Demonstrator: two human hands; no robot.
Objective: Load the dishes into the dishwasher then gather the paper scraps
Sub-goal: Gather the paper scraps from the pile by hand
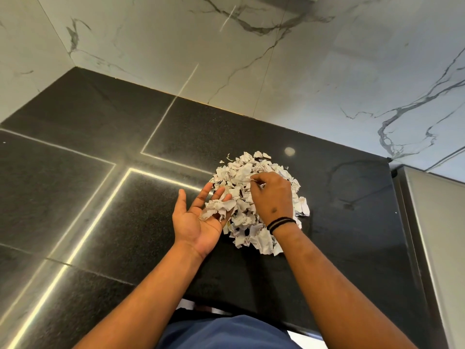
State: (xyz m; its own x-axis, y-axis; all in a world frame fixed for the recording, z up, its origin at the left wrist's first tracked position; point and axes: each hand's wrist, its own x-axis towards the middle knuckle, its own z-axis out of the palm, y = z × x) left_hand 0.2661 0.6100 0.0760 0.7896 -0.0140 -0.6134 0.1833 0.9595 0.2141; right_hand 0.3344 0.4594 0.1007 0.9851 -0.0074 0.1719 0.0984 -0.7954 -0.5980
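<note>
A heap of torn white paper scraps [251, 172] lies on the black counter [100, 197], right of centre. My left hand [198, 217] is palm up at the heap's left edge, fingers straight, with a few scraps resting on the fingers. My right hand [273, 195] is over the middle of the heap, knuckles up, its fingertips pinching a scrap. A black band circles the right wrist. No dishes or dishwasher are in view.
White marble wall tiles [276, 59] rise behind the counter and on the left. A steel-coloured appliance side [432, 235] stands at the counter's right end. Bright light strips reflect on the counter's left half. The counter's front edge runs just before my body.
</note>
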